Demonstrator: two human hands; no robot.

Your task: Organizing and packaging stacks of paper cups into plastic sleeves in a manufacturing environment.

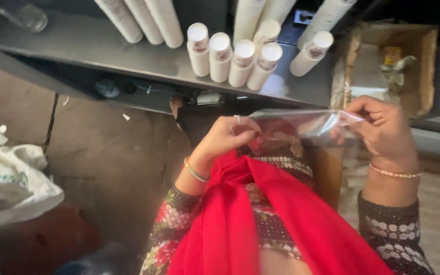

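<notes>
While the left hand (pixel 226 136) pinches one end of a clear plastic bag (pixel 301 123) with fingers curled, the right hand (pixel 383 130) pinches the other end, so the bag is held stretched between them just above a red scarf (pixel 260 219). Beyond the hands, on a grey metal shelf (pixel 103 48), stand short stacks of white paper cups (pixel 235 58), with a cardboard box (pixel 413 56) beside them, and a white sack (pixel 11 173) lies on the floor to the left.

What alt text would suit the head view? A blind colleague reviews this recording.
Both hands, left hand and right hand, hold a clear plastic bag stretched between them over a red scarf. White paper cups lie on a grey shelf beyond.
</notes>
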